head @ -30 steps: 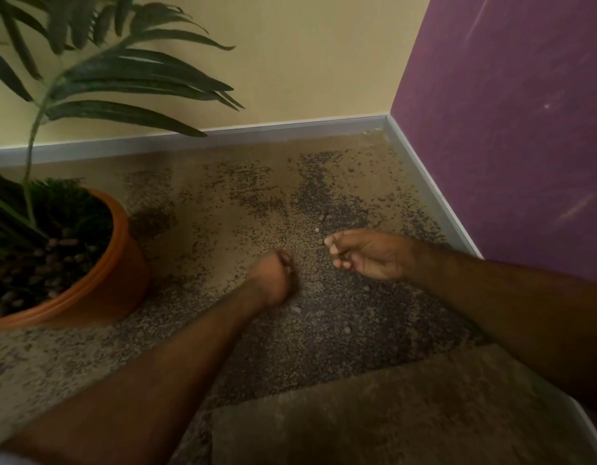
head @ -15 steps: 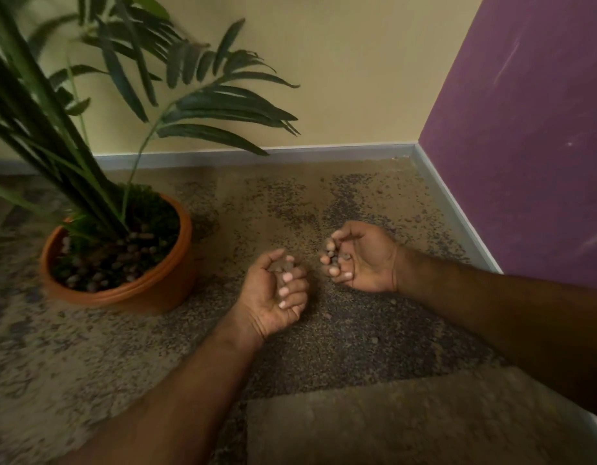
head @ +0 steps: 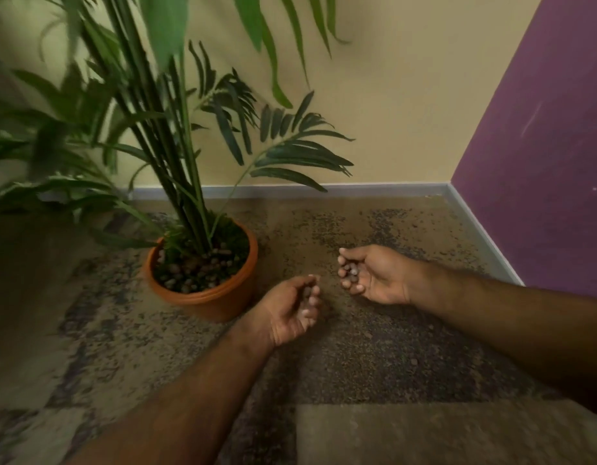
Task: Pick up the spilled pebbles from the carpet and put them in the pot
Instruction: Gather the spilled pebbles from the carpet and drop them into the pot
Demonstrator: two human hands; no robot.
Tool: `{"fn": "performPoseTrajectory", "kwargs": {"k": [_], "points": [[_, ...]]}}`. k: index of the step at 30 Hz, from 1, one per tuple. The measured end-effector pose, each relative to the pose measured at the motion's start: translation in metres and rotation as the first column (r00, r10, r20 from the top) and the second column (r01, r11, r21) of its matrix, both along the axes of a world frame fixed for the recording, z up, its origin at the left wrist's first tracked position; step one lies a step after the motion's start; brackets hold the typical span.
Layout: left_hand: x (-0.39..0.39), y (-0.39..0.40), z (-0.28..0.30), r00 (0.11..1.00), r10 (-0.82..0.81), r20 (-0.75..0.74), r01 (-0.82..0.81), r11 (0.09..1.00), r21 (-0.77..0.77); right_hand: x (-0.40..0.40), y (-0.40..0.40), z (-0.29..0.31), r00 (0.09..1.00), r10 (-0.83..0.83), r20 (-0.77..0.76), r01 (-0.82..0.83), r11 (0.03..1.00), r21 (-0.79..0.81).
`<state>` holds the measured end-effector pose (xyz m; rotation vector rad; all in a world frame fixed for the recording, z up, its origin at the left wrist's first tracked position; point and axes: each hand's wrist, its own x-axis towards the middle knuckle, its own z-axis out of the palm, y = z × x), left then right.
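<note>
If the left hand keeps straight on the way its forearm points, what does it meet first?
Probably only carpet: the left hand points up-right, passing right of the pot and left of the right hand. Depth is unclear.

The round orange pot [head: 220,302] had a smooth, faintly glossy wall, probably plastic (the blur made it hard to judge). The mottled brown and grey carpet [head: 122,330] looked matt and coarse. The small brownish pebbles [head: 196,266] in the pot looked dull and rough. The purple wall [head: 542,162] was matt and scuffed.
</note>
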<state>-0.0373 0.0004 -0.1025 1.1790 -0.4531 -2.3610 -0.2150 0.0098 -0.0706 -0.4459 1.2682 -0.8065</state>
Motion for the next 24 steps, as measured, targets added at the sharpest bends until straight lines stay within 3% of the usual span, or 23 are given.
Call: {"fn": "performPoseTrajectory", "kwargs": {"k": [4,8,12,16,20,24], "points": [[0.024,-0.013,0.03,0.936,-0.046,0.349,0.101,0.985,-0.139,0.023,-0.01,0.012,0.982,0.014,-0.188,-0.008,0.999,0.037],[0.061,-0.017,0.064,0.866,-0.028,0.5,0.151,0.966,-0.208,0.054,-0.018,0.027,0.987,0.009,-0.162,-0.005,1.0,0.028],[0.101,-0.013,0.073,0.859,0.21,0.466,-0.055,0.944,-0.324,0.086,-0.025,0.041,0.993,0.046,-0.113,-0.046,0.999,0.003],[0.142,-0.016,0.073,0.766,0.523,0.375,-0.337,0.822,-0.459,0.115,-0.032,0.049,0.99,0.093,-0.109,-0.097,0.995,-0.035],[0.17,-0.019,0.073,0.721,0.628,0.292,-0.477,0.756,-0.449,0.141,-0.041,0.053,0.992,0.081,-0.094,-0.086,0.995,-0.045],[0.184,-0.025,0.08,0.73,0.645,0.227,-0.482,0.72,-0.5,0.164,-0.045,0.064,0.998,0.026,-0.056,-0.032,0.993,-0.117]]}}
